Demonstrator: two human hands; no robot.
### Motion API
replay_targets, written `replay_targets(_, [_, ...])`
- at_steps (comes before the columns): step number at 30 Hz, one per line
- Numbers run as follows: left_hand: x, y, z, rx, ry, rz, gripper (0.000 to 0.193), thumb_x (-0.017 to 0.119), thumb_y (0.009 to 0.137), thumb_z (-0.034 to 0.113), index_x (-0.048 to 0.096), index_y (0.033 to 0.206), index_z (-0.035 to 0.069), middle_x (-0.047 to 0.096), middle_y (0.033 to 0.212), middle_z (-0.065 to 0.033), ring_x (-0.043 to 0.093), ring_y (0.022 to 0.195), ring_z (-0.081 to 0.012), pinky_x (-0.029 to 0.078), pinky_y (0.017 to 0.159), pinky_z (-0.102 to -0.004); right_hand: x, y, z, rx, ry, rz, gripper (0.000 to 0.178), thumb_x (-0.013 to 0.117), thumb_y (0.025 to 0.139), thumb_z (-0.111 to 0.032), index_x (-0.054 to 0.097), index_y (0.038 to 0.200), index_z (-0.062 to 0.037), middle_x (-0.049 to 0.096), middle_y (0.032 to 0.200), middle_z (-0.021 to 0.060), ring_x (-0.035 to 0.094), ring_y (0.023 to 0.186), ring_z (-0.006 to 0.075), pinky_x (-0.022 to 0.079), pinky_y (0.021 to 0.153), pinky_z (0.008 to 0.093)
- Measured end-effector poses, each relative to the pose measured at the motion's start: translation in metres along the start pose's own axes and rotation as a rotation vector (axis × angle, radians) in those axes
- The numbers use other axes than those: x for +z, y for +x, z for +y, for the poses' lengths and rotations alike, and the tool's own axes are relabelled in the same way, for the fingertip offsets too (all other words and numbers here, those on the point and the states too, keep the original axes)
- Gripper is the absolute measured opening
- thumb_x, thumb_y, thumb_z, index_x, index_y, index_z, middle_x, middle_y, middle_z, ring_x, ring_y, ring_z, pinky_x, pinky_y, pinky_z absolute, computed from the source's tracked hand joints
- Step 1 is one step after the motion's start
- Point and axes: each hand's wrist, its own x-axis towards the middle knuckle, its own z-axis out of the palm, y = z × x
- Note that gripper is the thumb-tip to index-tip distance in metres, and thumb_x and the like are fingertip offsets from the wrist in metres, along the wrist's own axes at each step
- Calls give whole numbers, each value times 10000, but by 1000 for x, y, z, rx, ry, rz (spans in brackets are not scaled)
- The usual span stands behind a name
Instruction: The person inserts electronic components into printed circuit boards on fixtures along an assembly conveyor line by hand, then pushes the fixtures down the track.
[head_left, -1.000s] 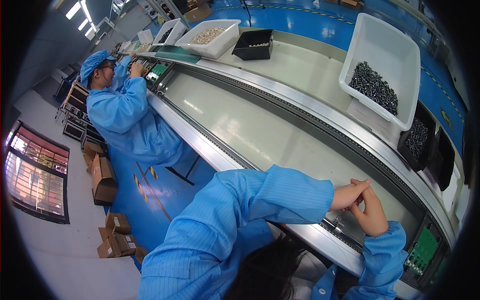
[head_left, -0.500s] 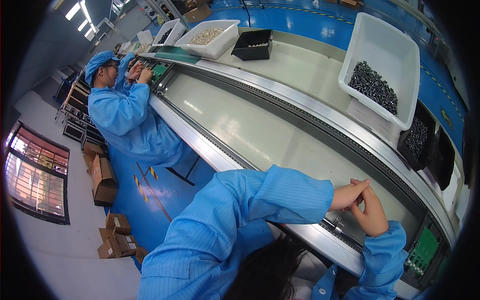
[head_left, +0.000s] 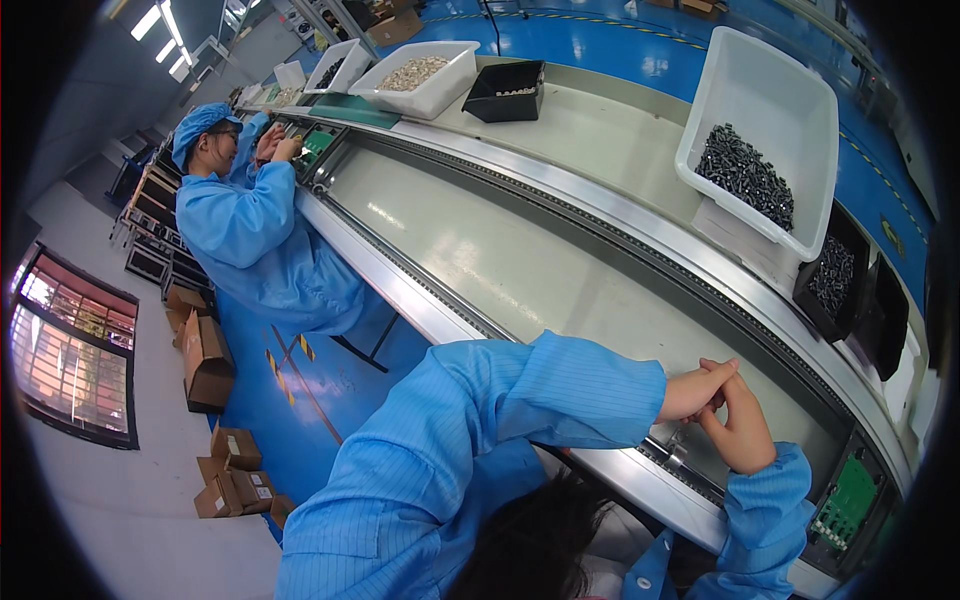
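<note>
Clasping fingers (head_left: 722, 374), white tub (head_left: 765, 90), dark parts (head_left: 746, 176) inside

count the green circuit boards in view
2. One green board is at the lower right, beside the right sleeve; another green board is at the upper left, near the co-worker. Others beyond the co-worker may be hidden.

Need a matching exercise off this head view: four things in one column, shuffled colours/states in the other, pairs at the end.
Things:
1. Left hand
2. Large white bin
3. Circuit board at lower right
4. Co-worker's cap

Colours/states:
A. Green
B. Clasped with the right hand
C. Blue
D. Holds a heap of small dark parts

Pairs: 1-B, 2-D, 3-A, 4-C
</note>
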Motion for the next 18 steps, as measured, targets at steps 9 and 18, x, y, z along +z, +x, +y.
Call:
replay_targets(9, [0, -2, 2, -1, -8, 3, 626, 207, 970, 589, 504, 760, 80, 465, 672, -20, 369, 551, -99, 305, 502, -230, 1, 0, -1, -11, -5, 4, 514, 563, 783, -8, 483, 1290, 9, 569, 1130, 145, 560, 856, 217, 468, 798, 287])
replay_targets(18, [0, -1, 3, -4, 16, -17, 644, 200, 969, 596, 498, 742, 71, 451, 659, -23, 371, 551, -104, 313, 508, -234, 0, 0, -3, 7, -4, -6, 519, 563, 786, -8, 472, 1297, 4, 565, 1122, 144, 558, 849, 216, 468, 794, 288])
